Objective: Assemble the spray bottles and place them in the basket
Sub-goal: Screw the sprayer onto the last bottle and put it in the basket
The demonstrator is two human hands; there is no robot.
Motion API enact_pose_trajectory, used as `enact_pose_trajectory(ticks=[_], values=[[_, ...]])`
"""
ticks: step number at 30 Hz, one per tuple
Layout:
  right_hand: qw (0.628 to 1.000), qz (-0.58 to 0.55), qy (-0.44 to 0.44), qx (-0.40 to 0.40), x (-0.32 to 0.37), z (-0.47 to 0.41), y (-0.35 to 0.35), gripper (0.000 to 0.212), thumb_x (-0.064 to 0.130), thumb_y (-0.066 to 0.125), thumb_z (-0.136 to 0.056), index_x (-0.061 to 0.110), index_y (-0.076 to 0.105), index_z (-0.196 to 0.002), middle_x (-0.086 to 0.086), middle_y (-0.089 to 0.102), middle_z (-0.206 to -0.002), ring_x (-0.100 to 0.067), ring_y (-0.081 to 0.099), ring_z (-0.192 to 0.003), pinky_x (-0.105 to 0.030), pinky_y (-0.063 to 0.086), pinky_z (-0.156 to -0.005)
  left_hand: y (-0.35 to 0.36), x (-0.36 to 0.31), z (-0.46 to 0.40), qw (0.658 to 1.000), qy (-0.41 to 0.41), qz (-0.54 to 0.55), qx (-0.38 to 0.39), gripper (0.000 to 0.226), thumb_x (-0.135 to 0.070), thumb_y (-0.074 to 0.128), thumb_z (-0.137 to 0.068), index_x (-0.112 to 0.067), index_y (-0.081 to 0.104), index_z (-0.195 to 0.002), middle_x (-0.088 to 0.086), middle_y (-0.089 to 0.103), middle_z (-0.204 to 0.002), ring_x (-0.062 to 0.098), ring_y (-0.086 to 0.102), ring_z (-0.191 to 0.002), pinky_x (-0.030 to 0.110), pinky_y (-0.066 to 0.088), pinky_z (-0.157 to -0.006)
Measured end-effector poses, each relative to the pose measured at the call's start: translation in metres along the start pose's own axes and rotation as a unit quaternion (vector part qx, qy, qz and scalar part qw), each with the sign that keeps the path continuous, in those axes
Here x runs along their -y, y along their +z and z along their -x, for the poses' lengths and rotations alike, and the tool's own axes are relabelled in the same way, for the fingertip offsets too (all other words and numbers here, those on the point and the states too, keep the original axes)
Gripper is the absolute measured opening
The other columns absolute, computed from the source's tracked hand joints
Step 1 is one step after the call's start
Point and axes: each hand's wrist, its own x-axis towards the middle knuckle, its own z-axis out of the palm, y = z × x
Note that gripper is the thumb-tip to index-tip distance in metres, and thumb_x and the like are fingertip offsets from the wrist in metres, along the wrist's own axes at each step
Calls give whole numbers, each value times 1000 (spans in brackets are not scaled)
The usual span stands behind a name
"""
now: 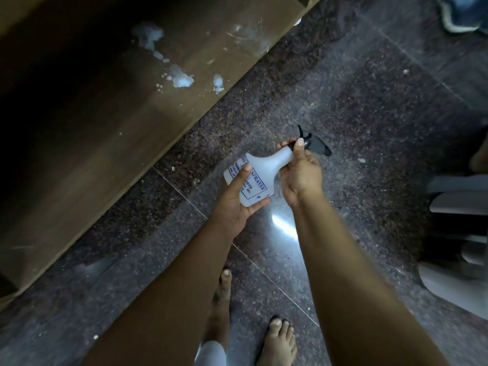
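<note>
The white spray bottle (250, 178) is held in mid-air over the dark stone floor (356, 101), carried by nothing but the hands, tilted with its neck up and away from the person. The left hand (232, 207) cups the base and grasps the body, probably to keep it from turning. The right hand (298, 173) wraps the neck, fingertips pinching the collar of the black trigger head (311, 142), which sits on the neck; that grip suits screwing it tight, though how far it is threaded cannot be told. A brown wooden panel (118, 114) with white smears lies beyond. No basket shows.
</note>
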Motion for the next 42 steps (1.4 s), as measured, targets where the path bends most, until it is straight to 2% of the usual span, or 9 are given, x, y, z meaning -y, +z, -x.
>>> enact_pose_trajectory(ticks=[5,8,15,20,24,28,33,37,42], values=[[997,18,53,-57,38,40,27,34,31,47,-98,-1,56,-107,-8,63,-88,-14,62,-71,-24,55,-58,30,-39,51,992,94,-77,-47,40,-38,70,-76,-31,60,-114,7,68,-115,25,68,-103,43,59,-72],[995,58,72,-30,71,78,46,47,33,47,-97,-4,48,-126,-16,61,-114,-18,63,-81,-26,57,-55,42,-64,85,996,70,-45,-45,55,-43,73,-74,-30,54,-124,7,65,-122,25,65,-108,44,58,-77],[986,160,46,-32,123,180,104,27,30,54,-95,5,56,-105,-14,64,-110,-19,64,-82,-29,53,-64,78,-130,189,991,94,-30,-90,6,-36,63,-89,-38,62,-95,-5,72,-89,10,71,-74,51,54,-83],[984,166,47,49,150,255,172,18,27,60,-91,10,57,-93,-10,65,-107,-20,64,-86,-35,54,-76,81,-189,265,983,118,39,-137,65,-56,67,-76,-23,53,-130,10,71,-113,23,69,-94,41,56,-79],[975,195,26,104,160,311,224,62,36,71,-81,10,45,-130,-10,60,-127,-26,62,-109,-35,54,-80,68,-238,326,975,162,34,-149,46,-54,64,-81,-31,58,-120,2,72,-112,17,71,-93,33,58,-69],[958,225,1,178,163,363,270,27,27,71,-83,15,53,-101,-5,63,-100,-20,61,-89,-28,50,-67,51,-277,389,953,242,7,-182,16,-40,61,-87,-41,60,-104,-5,73,-105,15,71,-94,35,58,-74],[931,230,-65,278,161,429,329,26,14,72,-82,14,53,-99,8,59,-75,-9,59,-68,-23,50,-57,19,-319,445,909,336,-27,-246,74,-41,76,-75,-33,35,-136,-13,59,-125,11,62,-114,42,54,-95],[895,280,-131,320,154,469,377,23,17,76,-77,8,61,-92,1,65,-80,-13,61,-74,-30,53,-68,-6,-359,476,861,383,-145,-303,65,-27,84,-69,-35,46,-121,-21,53,-119,-1,57,-109,23,52,-89],[863,350,-176,320,123,480,419,25,19,85,-65,23,62,-75,2,70,-83,-15,64,-79,-41,55,-81,-44,-394,476,814,343,-273,-381,81,-51,80,-65,-23,48,-134,-4,43,-123,19,51,-117,34,47,-98]])
